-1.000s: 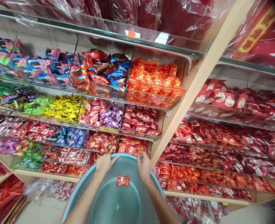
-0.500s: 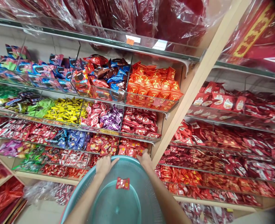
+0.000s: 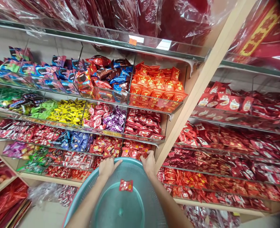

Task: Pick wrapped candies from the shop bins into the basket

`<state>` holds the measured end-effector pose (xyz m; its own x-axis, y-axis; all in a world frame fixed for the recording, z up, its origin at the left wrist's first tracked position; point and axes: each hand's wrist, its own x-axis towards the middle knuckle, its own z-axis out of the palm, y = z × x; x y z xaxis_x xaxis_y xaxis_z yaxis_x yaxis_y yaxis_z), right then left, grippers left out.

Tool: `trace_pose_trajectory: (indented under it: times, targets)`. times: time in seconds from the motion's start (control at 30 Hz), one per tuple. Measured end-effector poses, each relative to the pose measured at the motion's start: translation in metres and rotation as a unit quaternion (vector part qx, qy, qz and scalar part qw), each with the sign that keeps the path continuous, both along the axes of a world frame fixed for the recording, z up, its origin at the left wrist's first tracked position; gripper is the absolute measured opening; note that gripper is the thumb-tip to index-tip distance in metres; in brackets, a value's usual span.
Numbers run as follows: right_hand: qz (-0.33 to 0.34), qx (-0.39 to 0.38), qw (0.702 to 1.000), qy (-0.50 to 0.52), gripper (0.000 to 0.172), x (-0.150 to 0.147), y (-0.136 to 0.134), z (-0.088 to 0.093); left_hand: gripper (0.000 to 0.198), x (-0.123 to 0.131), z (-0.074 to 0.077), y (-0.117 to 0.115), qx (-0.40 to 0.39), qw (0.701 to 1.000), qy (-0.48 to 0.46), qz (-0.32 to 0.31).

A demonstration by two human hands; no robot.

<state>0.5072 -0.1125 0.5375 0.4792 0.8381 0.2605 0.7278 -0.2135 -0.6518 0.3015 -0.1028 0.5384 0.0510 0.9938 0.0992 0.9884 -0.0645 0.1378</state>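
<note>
A teal plastic basket (image 3: pixel 107 177) is held tilted, its far rim against the lower shelves and its inside towards me. One red-wrapped candy (image 3: pixel 126 186) lies inside. My left hand (image 3: pixel 107 167) is closed over the far rim on the left, thumb along the edge. On the right, my right hand (image 3: pixel 148 164) is curled at the rim, fingertips partly hidden. It sits right by a compartment of red-wrapped candies (image 3: pixel 136 148).
Glass-fronted shelves hold orange packets (image 3: pixel 157 85), purple candies (image 3: pixel 113 118) and yellow candies (image 3: pixel 67 112). A wooden post (image 3: pixel 185 117) divides them from more red packets (image 3: pixel 225 103) to the right. Clear plastic bags (image 3: pixel 44 193) lie on the floor at left.
My right hand has shifted slightly at the rim, its fingers now more curled. The view has moved a little. Left hand, basket and the candy inside look otherwise the same.
</note>
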Motion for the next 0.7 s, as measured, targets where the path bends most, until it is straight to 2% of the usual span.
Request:
trace_pose_trajectory:
  times: [0.13,0.23,0.3,0.4,0.5,0.6,0.7]
  targets:
    - [0.057,0.108,0.993,-0.001,0.028,-0.014,-0.019,0.016,0.064,0.001,0.002,-0.001,-0.007,1.0,-0.003,0.005]
    - [0.145,0.133,0.98,-0.001,0.025,-0.029,-0.036,0.02,0.065,0.001,0.0,0.0,-0.005,1.0,-0.002,0.005]
    - [0.224,0.09,0.97,-0.021,0.023,-0.038,-0.047,0.013,0.064,0.001,-0.001,0.0,-0.004,1.0,-0.005,-0.001]
    - [0.309,-0.034,0.945,-0.098,0.025,-0.049,-0.062,-0.01,0.064,0.001,-0.001,0.0,-0.006,1.0,-0.005,0.001]
    - [0.337,-0.135,0.911,-0.195,0.031,-0.056,-0.077,-0.036,0.064,0.001,0.0,-0.001,-0.009,1.0,-0.002,0.004]
    - [0.371,-0.181,0.872,-0.263,0.051,-0.06,-0.09,-0.057,0.065,0.001,0.0,-0.001,-0.011,1.0,0.001,0.002]
    - [0.398,-0.211,0.842,-0.299,0.064,-0.063,-0.097,-0.068,0.066,0.0,-0.002,0.0,0.001,1.0,0.005,0.0]
